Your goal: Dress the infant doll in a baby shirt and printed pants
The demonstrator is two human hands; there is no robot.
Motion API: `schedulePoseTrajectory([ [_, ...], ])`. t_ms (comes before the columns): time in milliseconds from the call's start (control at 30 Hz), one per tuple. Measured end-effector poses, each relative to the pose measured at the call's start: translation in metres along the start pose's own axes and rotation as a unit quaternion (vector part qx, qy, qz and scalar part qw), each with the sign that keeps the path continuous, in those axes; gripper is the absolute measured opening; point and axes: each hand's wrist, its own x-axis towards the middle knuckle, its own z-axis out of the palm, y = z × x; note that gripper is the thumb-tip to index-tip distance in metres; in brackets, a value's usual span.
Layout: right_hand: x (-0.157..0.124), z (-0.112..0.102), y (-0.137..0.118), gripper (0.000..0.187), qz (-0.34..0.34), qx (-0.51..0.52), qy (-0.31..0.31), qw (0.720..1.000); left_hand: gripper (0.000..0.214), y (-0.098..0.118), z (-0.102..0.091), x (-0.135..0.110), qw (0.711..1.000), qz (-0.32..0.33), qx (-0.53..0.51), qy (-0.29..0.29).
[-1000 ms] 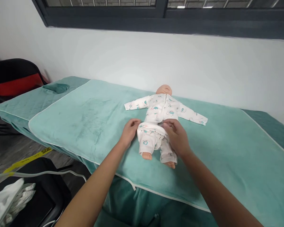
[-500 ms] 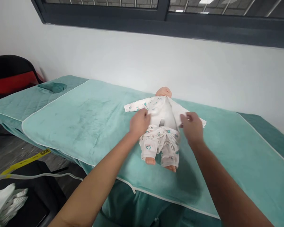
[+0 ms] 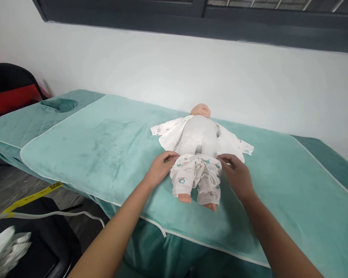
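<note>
The trousers [image 3: 195,173] lie at the middle of the frame, directly between the two hands, on the legs of a doll [image 3: 197,133]. The doll is on its back, its long axis running from the head at upper centre down towards the lower edge, so the waistband crosses the line of reach. Neither hand is clearly nearer: the left hand [image 3: 161,166] is at the band's left end and the right hand [image 3: 237,172] at its right end, each appearing to pinch the edge between thumb and fingers.

The trousers are thin, soft white cloth with small teal prints, bunched in folds at the crotch, with rigid-looking feet below the cuffs. The jacket [image 3: 171,136] hangs open, its plain white inner sides spread flat left and right. The bare torso is pale, smooth and rounded, with a grey notch just above the waistband. Beneath, the bed [image 3: 272,185] has a plush mint cover with pale piping.
</note>
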Motion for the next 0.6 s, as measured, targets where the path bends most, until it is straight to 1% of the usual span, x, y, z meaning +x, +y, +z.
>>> schedulePoseTrajectory([
  [33,-0.002,0.002,-0.002,0.033,0.002,0.004,-0.006,1.000,0.021,0.002,-0.002,-0.010,0.999,0.012,0.022,0.021],
  [67,-0.004,0.003,-0.002,0.033,0.004,0.005,-0.009,1.000,0.021,0.001,-0.007,-0.023,0.997,0.028,0.050,0.056],
  [133,-0.009,0.001,0.003,0.033,0.014,-0.002,-0.014,1.000,0.019,-0.006,-0.019,-0.058,0.981,0.059,0.113,0.145],
  [167,-0.011,0.000,0.007,0.032,0.023,-0.006,-0.017,1.000,0.018,-0.014,-0.026,-0.080,0.966,0.072,0.146,0.203],
  [233,-0.014,-0.003,0.014,0.029,0.045,-0.015,-0.015,0.999,0.016,-0.040,-0.042,-0.131,0.920,0.078,0.222,0.313],
  [267,-0.014,-0.004,0.017,0.028,0.055,-0.021,-0.012,0.998,0.016,-0.056,-0.051,-0.156,0.903,0.062,0.255,0.339],
  [333,-0.014,-0.004,0.019,0.026,0.066,-0.042,-0.017,0.997,0.019,-0.092,-0.072,-0.203,0.887,-0.006,0.308,0.343],
  [367,-0.013,-0.003,0.020,0.025,0.066,-0.054,-0.022,0.996,0.021,-0.109,-0.085,-0.222,0.873,-0.046,0.339,0.346],
  [400,-0.013,-0.003,0.019,0.024,0.064,-0.066,-0.027,0.995,0.024,-0.124,-0.099,-0.237,0.854,-0.086,0.371,0.356],
  [433,-0.012,-0.003,0.019,0.023,0.061,-0.074,-0.030,0.995,0.025,-0.136,-0.114,-0.249,0.823,-0.123,0.401,0.384],
  [500,-0.012,-0.002,0.018,0.022,0.057,-0.084,-0.030,0.994,0.031,-0.150,-0.144,-0.261,0.771,-0.217,0.440,0.407],
  [600,-0.013,-0.002,0.019,0.024,0.060,-0.095,-0.031,0.993,0.039,-0.149,-0.182,-0.264,0.681,-0.349,0.472,0.437],
])
